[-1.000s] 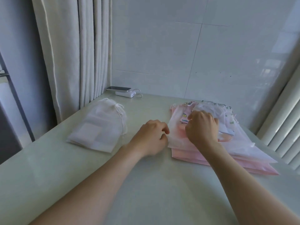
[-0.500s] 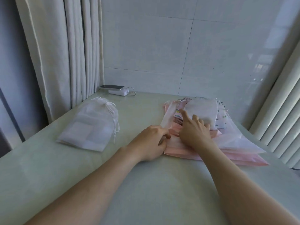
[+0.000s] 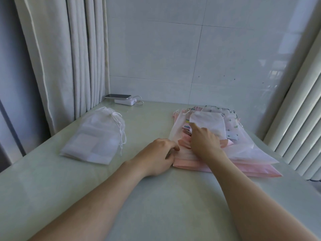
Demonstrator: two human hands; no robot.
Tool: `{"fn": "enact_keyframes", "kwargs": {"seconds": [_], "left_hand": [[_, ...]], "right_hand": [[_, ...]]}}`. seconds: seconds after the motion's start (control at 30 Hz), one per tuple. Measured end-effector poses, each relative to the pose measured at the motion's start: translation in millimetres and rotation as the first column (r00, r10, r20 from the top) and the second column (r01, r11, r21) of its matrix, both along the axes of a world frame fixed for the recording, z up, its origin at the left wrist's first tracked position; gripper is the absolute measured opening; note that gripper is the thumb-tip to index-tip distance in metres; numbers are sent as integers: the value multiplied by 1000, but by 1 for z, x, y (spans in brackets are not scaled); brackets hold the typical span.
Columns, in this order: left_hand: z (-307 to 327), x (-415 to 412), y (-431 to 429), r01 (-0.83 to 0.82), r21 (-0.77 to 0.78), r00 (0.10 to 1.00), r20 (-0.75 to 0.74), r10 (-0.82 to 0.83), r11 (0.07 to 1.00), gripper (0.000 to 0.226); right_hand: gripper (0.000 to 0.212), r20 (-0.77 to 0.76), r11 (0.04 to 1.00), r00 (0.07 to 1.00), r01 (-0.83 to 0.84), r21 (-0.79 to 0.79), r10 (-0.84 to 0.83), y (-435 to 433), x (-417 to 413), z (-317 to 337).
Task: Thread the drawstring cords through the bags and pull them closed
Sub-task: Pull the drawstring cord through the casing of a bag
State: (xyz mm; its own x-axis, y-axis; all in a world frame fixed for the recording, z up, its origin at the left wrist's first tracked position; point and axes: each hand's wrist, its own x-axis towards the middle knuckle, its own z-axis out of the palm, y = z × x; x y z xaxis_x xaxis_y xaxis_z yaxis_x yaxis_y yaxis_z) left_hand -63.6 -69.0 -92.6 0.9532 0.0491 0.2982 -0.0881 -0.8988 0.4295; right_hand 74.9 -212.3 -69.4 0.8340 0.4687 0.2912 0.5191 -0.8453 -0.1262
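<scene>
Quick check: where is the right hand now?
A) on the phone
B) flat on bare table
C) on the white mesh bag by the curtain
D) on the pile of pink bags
D: the right hand lies on the pile of pink bags, its index finger pointing at the small white bag on top.

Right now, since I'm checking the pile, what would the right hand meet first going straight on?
Likely the small white bag atop the pile; the right hand points its index finger at it.
</scene>
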Motion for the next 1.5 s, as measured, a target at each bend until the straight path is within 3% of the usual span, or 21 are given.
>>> {"fn": "enact_keyframes", "kwargs": {"seconds": [0.17, 0.3, 0.47, 0.6, 0.7, 0.83, 0.97, 1.07, 1.13, 1.23, 1.37, 1.43, 1.5], "left_hand": [[-1, 1, 1, 2, -7, 1000, -2, -2, 1000, 35], [1, 1, 1, -4, -16, 1000, 7, 4, 1000, 34], [3, -1, 2, -21, -93, 1000, 21, 23, 995, 32], [4, -3, 5, -73, -197, 994, 60, 87, 978, 29], [10, -4, 10, -152, -334, 971, 127, 204, 930, 33], [18, -9, 17, -281, -522, 912, 116, 393, 805, 64], [24, -14, 26, -357, -564, 837, 160, 523, 744, 90], [32, -19, 30, -318, -597, 766, 296, 571, 736, 88], [37, -25, 33, -265, -654, 772, 296, 562, 709, 74], [38, -29, 37, -314, -504, 789, 333, 516, 805, 13], [36, -32, 40, -436, -233, 698, 522, 490, 869, 17], [40, -35, 39, -508, -80, 635, 638, 435, 858, 14], [47, -39, 38, -541, 81, 593, 743, 311, 837, 16]], "right_hand": [[12, 12, 995, 997, 69, 78, -70, 2, -7, 3], [14, 14, 975, 993, 113, 189, -118, 2, -8, 4], [23, 128, 927, 981, 92, 363, -148, -1, -12, 10], [27, 180, 813, 976, -6, 582, -122, -2, -21, 19], [28, 136, 718, 989, -55, 694, -55, 1, -33, 22], [26, -35, 576, 998, -6, 817, 60, 5, -53, 29], [22, -139, 463, 977, 48, 885, 164, 10, -62, 28], [24, -229, 367, 938, 123, 922, 260, 11, -67, 28], [25, -265, 290, 912, 173, 941, 314, 10, -68, 31], [22, -312, 220, 870, 242, 945, 382, 9, -68, 33], [56, -351, 238, 795, 265, 934, 494, 11, -66, 29], [71, -379, 217, 680, 315, 924, 627, 13, -65, 25], [70, -404, 176, 526, 431, 885, 748, 17, -63, 24]]}}
